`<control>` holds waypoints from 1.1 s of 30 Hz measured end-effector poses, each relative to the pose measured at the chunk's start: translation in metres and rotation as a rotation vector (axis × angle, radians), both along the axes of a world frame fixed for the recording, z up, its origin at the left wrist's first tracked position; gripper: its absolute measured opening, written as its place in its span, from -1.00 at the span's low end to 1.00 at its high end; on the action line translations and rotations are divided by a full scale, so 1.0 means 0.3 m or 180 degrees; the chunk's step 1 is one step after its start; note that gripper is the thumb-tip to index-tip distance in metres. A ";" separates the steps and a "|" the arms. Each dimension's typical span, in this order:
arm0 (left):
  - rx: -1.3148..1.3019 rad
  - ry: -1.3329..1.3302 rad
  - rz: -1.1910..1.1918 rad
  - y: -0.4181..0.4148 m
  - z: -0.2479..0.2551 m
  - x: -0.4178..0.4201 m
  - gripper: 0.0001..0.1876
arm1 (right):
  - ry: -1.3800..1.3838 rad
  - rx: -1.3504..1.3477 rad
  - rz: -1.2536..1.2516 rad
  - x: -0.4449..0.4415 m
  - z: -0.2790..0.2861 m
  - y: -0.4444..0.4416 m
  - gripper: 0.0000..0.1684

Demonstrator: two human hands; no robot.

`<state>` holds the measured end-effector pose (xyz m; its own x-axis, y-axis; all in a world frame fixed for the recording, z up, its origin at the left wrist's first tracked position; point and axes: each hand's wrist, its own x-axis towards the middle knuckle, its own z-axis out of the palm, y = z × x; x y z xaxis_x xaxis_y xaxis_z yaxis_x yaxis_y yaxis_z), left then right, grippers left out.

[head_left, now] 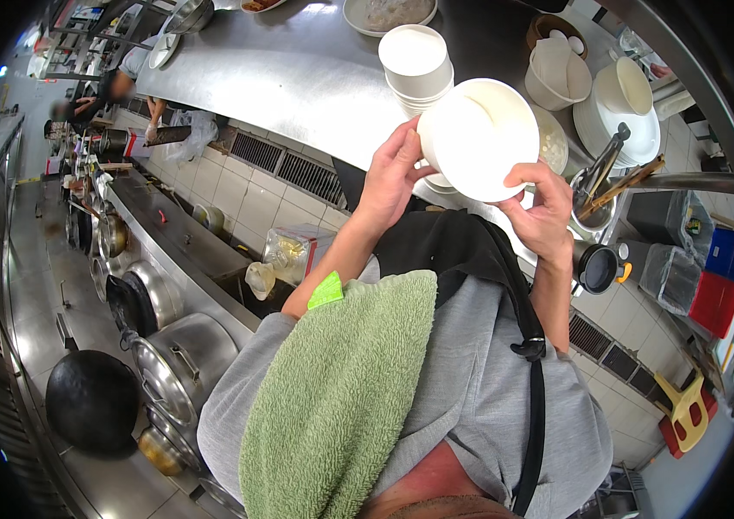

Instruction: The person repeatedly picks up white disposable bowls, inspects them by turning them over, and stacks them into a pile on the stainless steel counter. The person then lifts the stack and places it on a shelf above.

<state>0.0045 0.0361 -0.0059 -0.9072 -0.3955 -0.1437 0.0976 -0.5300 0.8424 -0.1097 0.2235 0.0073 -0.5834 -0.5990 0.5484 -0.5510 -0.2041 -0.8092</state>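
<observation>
Between my two hands is a white paper bowl (471,143), tilted so that its pale inside faces up toward me. My left hand (393,175) grips its side wall, thumb up. On the other side, my right hand (542,204) pinches the rim with thumb and fingertips. Just beyond the bowl stands a stack of similar white paper bowls (414,55) on the stainless steel counter (276,71). More white containers, partly hidden, sit below the held bowl near the counter's edge.
To the right are a stack of white plates (639,139), white bowls (558,78) and a metal pot (597,211) holding utensils. A lidded stockpot (169,383) and a black wok (91,402) stand at left. Other people (120,84) are at the far left.
</observation>
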 end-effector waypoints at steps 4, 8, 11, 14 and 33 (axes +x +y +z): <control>0.0970 0.0563 -0.0293 0.013 -0.011 0.007 -0.32 | -0.2197 -0.0795 0.0881 0.033 -0.075 -0.026 -0.80; -0.1325 0.0188 0.0068 0.024 0.035 -0.011 -0.29 | -0.2868 -0.0621 0.1018 0.030 -0.158 -0.077 -0.55; -0.1838 -0.0168 0.0283 0.010 0.069 -0.006 -0.37 | -0.3036 -0.0449 0.1102 0.017 -0.198 -0.075 -0.52; -0.1723 -0.0490 0.0467 -0.011 0.054 -0.005 -0.50 | -0.2750 -0.0151 0.1076 0.001 -0.242 -0.056 -0.53; -0.1221 -0.0724 0.0620 -0.019 0.030 -0.007 -0.74 | -0.0052 -0.0004 -0.0234 0.051 -0.111 -0.095 -0.80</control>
<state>0.0026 0.0305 0.0032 -0.7735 -0.6181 -0.1403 -0.0451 -0.1672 0.9849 -0.0945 0.1950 -0.0261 -0.6346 -0.5536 0.5392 -0.5513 -0.1645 -0.8179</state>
